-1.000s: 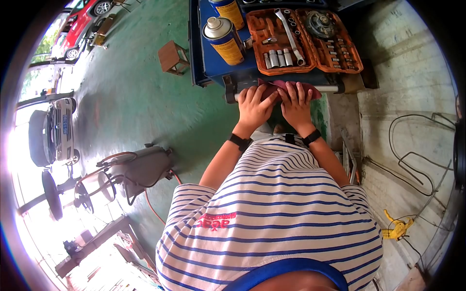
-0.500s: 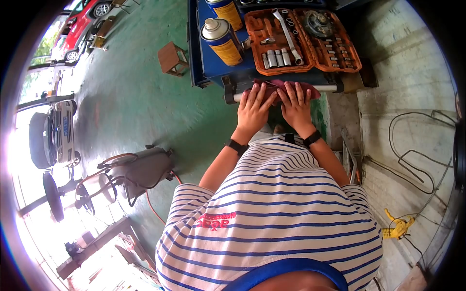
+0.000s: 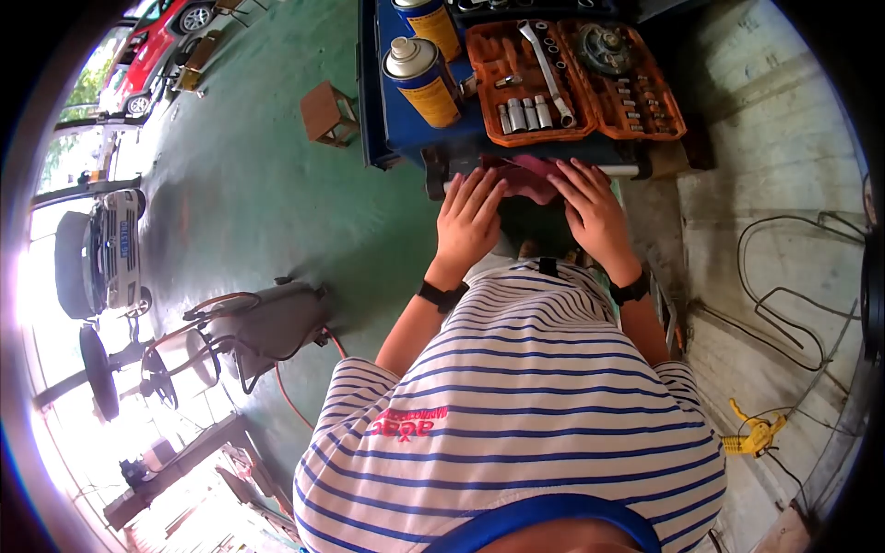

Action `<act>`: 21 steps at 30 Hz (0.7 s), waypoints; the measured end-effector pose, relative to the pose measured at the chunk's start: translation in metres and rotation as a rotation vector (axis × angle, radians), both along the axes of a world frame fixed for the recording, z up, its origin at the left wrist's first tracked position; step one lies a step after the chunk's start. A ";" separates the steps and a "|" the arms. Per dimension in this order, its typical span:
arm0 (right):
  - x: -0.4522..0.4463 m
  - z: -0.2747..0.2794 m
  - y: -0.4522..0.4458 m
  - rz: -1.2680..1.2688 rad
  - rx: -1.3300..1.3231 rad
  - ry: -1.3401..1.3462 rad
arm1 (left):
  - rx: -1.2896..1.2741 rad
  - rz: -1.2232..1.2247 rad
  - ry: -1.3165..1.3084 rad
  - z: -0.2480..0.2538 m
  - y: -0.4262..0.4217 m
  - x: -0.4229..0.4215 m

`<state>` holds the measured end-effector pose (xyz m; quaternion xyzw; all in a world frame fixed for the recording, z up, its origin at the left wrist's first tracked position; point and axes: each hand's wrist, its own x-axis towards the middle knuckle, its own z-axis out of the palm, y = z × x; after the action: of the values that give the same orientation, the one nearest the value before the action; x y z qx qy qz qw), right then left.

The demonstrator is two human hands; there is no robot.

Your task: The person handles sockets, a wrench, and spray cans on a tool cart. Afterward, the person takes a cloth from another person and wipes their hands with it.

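Observation:
A dark red cloth (image 3: 527, 177) lies over the bar handle (image 3: 619, 170) at the front edge of the blue tool cart (image 3: 406, 134). My left hand (image 3: 468, 221) rests at the cloth's left end, fingers stretched out flat. On the cloth's right end lies my right hand (image 3: 595, 214), its fingers also extended and thumb apart. Just beyond, an open orange socket case (image 3: 590, 115) holds a long wrench (image 3: 548, 74), several sockets and a round metal part (image 3: 604, 48). Left of the case stand two spray cans (image 3: 422, 83), (image 3: 430, 26).
A wooden stool (image 3: 328, 112) stands on the green floor. Lower left is a grey wheeled machine (image 3: 267, 327) with a hose. Cars are parked at the far left. Along the right wall (image 3: 737, 212) hang cables and a yellow clamp (image 3: 758, 433).
My hands have moved apart, the left one to the left and the right one to the right. More of the cloth's middle shows between them.

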<state>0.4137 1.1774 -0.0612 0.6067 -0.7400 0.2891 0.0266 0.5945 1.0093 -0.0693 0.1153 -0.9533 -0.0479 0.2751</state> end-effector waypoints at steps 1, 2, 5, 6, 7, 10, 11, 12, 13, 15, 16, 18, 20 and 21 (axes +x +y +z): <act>0.000 -0.002 -0.002 -0.029 -0.017 -0.011 | 0.031 -0.018 0.061 0.002 -0.001 0.002; 0.001 -0.002 -0.004 -0.058 -0.033 -0.023 | 0.062 -0.036 0.121 0.003 -0.001 0.003; 0.017 0.009 -0.020 -0.037 -0.023 0.056 | 0.094 0.013 0.120 0.005 0.001 0.002; 0.021 0.012 -0.026 -0.007 -0.001 0.073 | 0.112 0.036 0.116 0.005 0.002 0.001; 0.023 0.010 -0.034 0.022 -0.012 0.084 | 0.112 0.034 0.118 0.004 0.002 -0.001; 0.025 0.004 -0.052 0.115 -0.056 -0.006 | 0.129 0.064 0.098 0.003 0.002 -0.008; 0.023 0.003 -0.055 0.117 -0.072 0.014 | 0.149 0.089 0.094 0.004 0.004 -0.010; 0.020 0.001 -0.056 0.116 -0.074 0.017 | 0.170 0.116 0.090 0.005 0.005 -0.012; 0.018 -0.001 -0.058 0.120 -0.089 0.032 | 0.167 0.115 0.092 0.005 0.005 -0.014; 0.011 -0.002 -0.056 0.125 -0.106 0.050 | 0.201 0.124 0.068 0.007 0.006 -0.017; 0.007 0.000 -0.052 0.101 -0.085 0.055 | 0.199 0.125 0.069 0.009 0.007 -0.020; -0.003 0.000 -0.043 0.078 -0.062 0.060 | 0.210 0.043 0.116 0.012 0.006 -0.029; -0.014 -0.003 -0.032 0.002 -0.062 0.105 | 0.237 0.031 0.067 0.009 0.002 -0.034; -0.020 -0.001 -0.026 0.003 -0.029 0.120 | 0.190 -0.004 0.042 0.011 0.001 -0.036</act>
<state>0.3940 1.1515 -0.0621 0.6238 -0.7317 0.2631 0.0794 0.5580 1.0104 -0.0579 0.1378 -0.9387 -0.1413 0.2827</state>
